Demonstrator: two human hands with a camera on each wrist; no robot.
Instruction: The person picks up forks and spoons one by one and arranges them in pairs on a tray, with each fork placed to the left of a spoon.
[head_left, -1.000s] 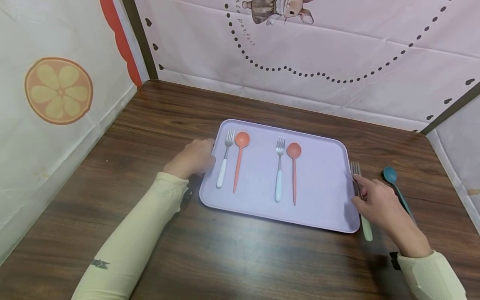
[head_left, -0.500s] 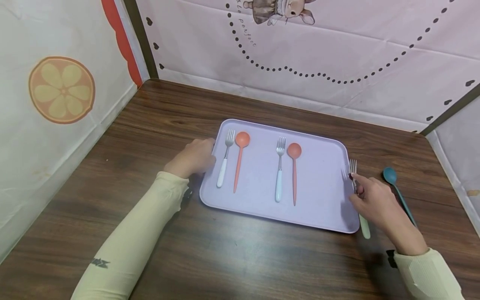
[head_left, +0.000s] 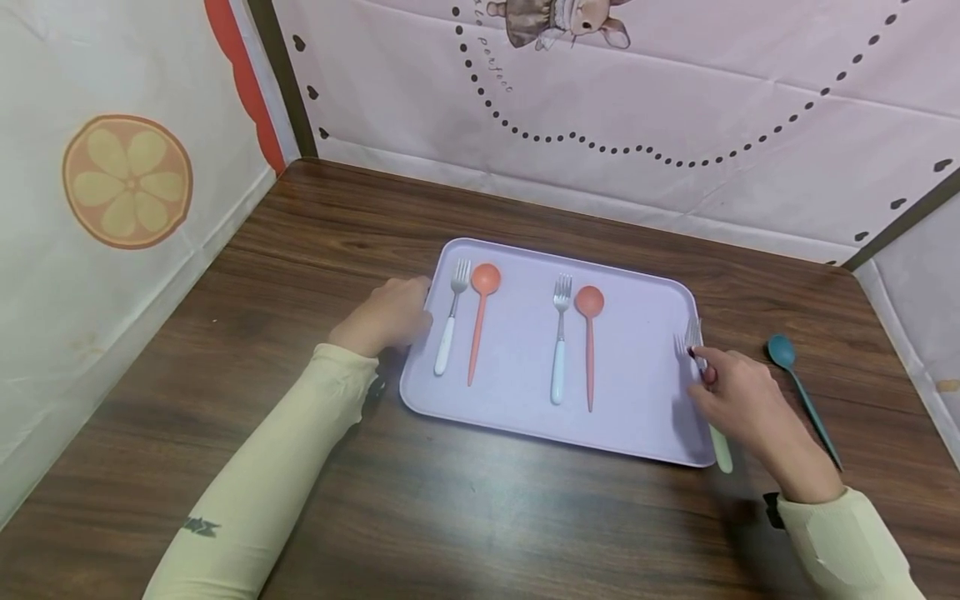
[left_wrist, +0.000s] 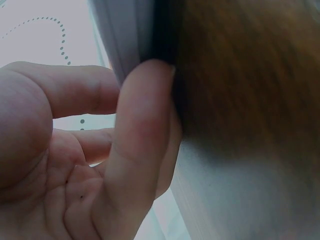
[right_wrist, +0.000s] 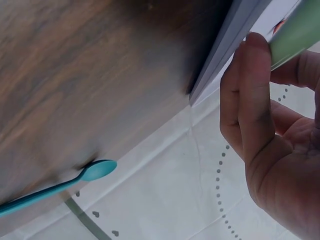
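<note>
A lavender tray point(head_left: 637, 400) lies on the table, its left rim pinched between the thumb and fingers of my left hand point(head_left: 386, 317). My right hand point(head_left: 738, 404) holds a fork point(head_left: 722, 450) with a pale green handle above the tray's right rim. The fork's tines are over the tray and cast a shadow on it; its handle end sticks out past the rim. In the right wrist view the green handle point(right_wrist: 295, 37) shows beside the fingertips. On the tray lie a white-handled fork point(head_left: 444, 346), an orange spoon point(head_left: 477, 333), a light-blue-handled fork point(head_left: 557, 367) and a coral spoon point(head_left: 589, 350).
A teal spoon point(head_left: 810, 404) lies on the dark wooden table point(head_left: 480, 525) to the right of my right hand. Printed cloth walls point(head_left: 675, 75) stand along the table's back and sides.
My right hand has moved left with the green-handled fork, from beside the tray to over its right rim. My left hand has stayed at the left rim.
</note>
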